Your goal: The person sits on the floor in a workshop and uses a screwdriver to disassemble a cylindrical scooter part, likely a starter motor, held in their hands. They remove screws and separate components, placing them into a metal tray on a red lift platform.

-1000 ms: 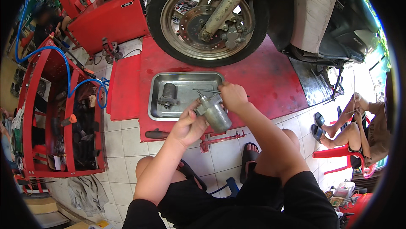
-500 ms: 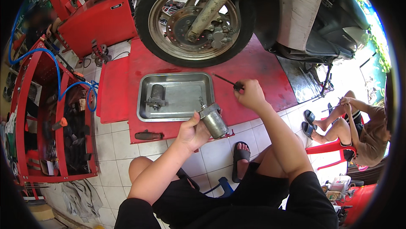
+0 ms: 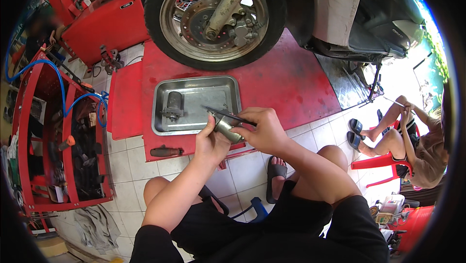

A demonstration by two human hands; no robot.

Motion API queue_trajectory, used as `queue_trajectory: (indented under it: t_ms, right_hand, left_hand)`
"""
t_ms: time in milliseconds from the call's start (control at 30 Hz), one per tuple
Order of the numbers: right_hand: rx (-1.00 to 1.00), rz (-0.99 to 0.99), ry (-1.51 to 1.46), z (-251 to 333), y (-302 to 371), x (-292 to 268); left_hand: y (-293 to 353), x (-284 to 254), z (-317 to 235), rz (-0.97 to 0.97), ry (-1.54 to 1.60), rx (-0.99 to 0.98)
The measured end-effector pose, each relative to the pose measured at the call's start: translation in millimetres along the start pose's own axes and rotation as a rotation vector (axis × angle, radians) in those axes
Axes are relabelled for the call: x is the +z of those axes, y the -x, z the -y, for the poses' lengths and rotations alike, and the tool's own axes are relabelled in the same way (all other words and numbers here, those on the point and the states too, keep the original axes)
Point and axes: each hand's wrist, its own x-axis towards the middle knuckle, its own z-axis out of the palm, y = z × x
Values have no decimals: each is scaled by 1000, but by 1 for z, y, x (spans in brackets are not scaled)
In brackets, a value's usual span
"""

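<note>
My left hand (image 3: pixel 212 142) is closed around a cylindrical metal starter motor (image 3: pixel 227 129), held tilted just past the near right corner of a steel tray (image 3: pixel 206 95). In my right hand (image 3: pixel 266 129) is a dark screwdriver (image 3: pixel 224 113); it lies across the top of the motor, its thin shaft pointing left over the tray. Some right fingers press against the motor's side. My hands partly cover both the motor and the tool's handle. A second motor-like cylinder (image 3: pixel 174 104) with a flanged end stands in the tray's left part.
The tray rests on a red lift platform (image 3: pixel 276 83) below a scooter's front wheel (image 3: pixel 213 64). A dark-handled tool (image 3: pixel 166 152) lies at the platform's near edge. To the left stands a red tool rack (image 3: pixel 68 132) with a blue hose (image 3: pixel 63 83). Another person (image 3: pixel 422 141) sits at the right.
My right hand has come left and down, bringing the screwdriver from beside the tray onto the motor. My left hand has shifted slightly left with the motor.
</note>
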Motion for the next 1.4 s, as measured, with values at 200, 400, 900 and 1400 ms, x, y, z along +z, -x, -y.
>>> queue_trajectory:
  t_ms: [200, 400, 900, 1400]
  right_hand:
    - [-50, -26, 107, -7, -4, 15]
    - [-107, -34, 224, -2, -3, 17]
    - [-77, -96, 276, -1, 0, 21]
    - [-171, -82, 430, -4, 2, 25]
  left_hand:
    - [0, -3, 1, 25, 27, 8]
    - [-2, -11, 3, 50, 40, 11]
    - [1, 1, 5, 28, 18, -14]
    - [-1, -8, 5, 48, 64, -22]
